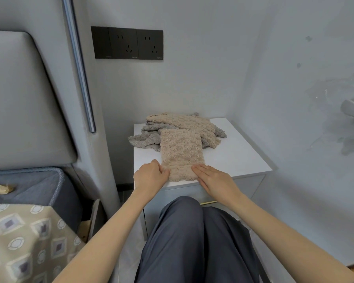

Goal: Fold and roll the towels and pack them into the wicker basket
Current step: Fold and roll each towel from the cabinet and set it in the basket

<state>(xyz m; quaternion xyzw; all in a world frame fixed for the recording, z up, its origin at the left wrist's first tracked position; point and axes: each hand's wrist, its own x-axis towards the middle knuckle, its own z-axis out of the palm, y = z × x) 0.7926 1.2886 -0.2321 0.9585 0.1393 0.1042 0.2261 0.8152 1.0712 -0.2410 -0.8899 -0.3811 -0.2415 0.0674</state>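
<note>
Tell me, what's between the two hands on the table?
The near end of the folded beige towel lies between the left hand and right hand, both touching it, in the head view.

One head-worn wide-angle camera looks forward and down from above the seated person's lap (192, 242). It is close on the towel (181, 154), mid-frame on a white nightstand (243, 156). Wall sockets (127, 43) are at eleven o'clock, the bed (35, 190) at eight.

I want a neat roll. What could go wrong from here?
The folded beige towel has its near end at the front edge of the nightstand and might slide off. Its far end lies on the loose towel pile; rolling could drag those. Left hand pinches, right hand lies flat: the roll may skew.
</note>
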